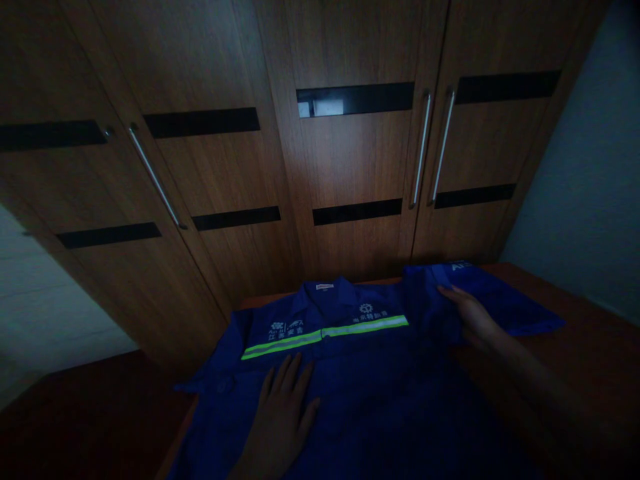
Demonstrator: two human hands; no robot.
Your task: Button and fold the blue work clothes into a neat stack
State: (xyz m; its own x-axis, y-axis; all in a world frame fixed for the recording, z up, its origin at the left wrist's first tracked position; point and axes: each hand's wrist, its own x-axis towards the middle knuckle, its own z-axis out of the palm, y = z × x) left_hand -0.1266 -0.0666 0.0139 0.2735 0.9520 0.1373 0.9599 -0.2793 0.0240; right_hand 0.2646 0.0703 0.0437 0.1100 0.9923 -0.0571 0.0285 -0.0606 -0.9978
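Observation:
A blue work jacket (350,373) lies spread out, front side up, its collar toward the wardrobe. Across its chest runs a yellow-green and silver reflective strip, with white logos and lettering above. My left hand (283,417) rests flat on the jacket's front below the strip, fingers apart. Over at the jacket's sleeve on the right is my right hand (470,313), its fingertips at the blue cloth; the underside of its fingers is hidden. Beside that sleeve lies another piece of blue cloth (505,300) with white lettering at its top edge.
A brown wooden wardrobe (345,160) with black strips and long metal handles stands behind the jacket. The clothing lies on a reddish-brown surface (590,360). Pale walls show at both sides, and a dark red area (85,413) is at the lower left.

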